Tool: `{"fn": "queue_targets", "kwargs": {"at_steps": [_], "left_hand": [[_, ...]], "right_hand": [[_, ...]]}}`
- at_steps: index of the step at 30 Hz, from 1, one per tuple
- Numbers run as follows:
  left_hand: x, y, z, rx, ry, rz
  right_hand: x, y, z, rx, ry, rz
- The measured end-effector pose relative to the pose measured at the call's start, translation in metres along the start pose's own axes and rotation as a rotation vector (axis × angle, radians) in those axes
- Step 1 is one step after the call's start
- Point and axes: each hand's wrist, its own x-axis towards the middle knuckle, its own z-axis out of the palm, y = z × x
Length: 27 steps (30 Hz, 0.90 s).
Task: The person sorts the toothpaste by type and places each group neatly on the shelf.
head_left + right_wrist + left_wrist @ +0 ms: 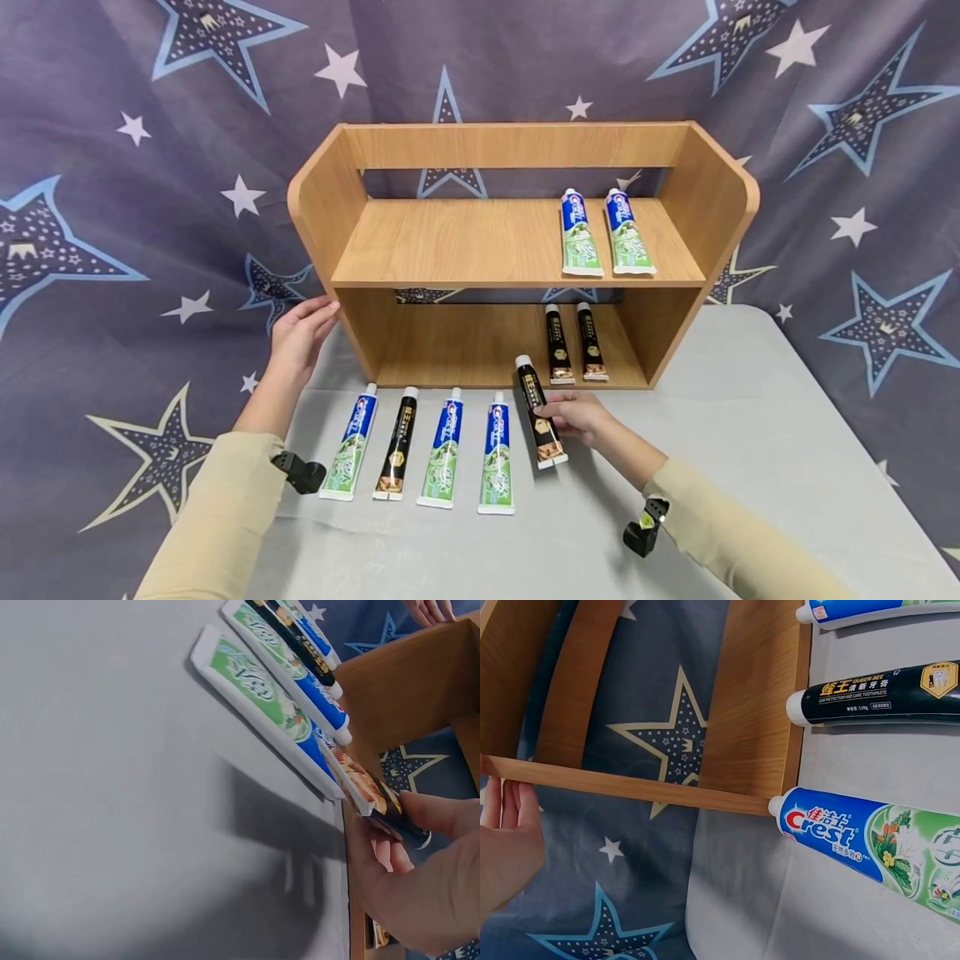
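Observation:
My right hand (576, 414) pinches a black toothpaste tube (537, 412) in front of the shelf's lower opening, its white cap toward the shelf. In the right wrist view the thumb lies on one side of that tube (367, 784) and the fingers on the other. My left hand (302, 337) touches the left side panel of the wooden shelf (337, 250); the left wrist view shows its fingers (526, 806) at the panel's edge. On the table lie a black tube (397, 446) and three blue-green Crest tubes (350, 446), caps toward the shelf.
Two Crest tubes (581, 233) lie on the upper shelf at the right. Two black tubes (558, 343) lie on the lower shelf, also at the right. The shelf stands on a grey-white table (720, 417) before a star-patterned curtain (480, 50).

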Motion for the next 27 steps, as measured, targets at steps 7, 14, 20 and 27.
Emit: {"fn": "queue_targets", "kwargs": {"at_steps": [7, 14, 20, 27], "left_hand": [[0.001, -0.003, 0.0, 0.015, 0.02, -0.008], [0.001, -0.005, 0.0, 0.014, 0.03, -0.009], [0.002, -0.004, -0.001, 0.009, 0.012, -0.001], [0.002, -0.002, -0.002, -0.005, 0.013, 0.006]], "right_hand": [[0.014, -0.007, 0.003, 0.053, 0.052, 0.041], [0.028, -0.015, 0.003, 0.068, 0.103, 0.062], [0.038, -0.027, 0.002, 0.068, 0.138, 0.063], [0.059, -0.038, 0.008, 0.07, 0.24, 0.083]]}}
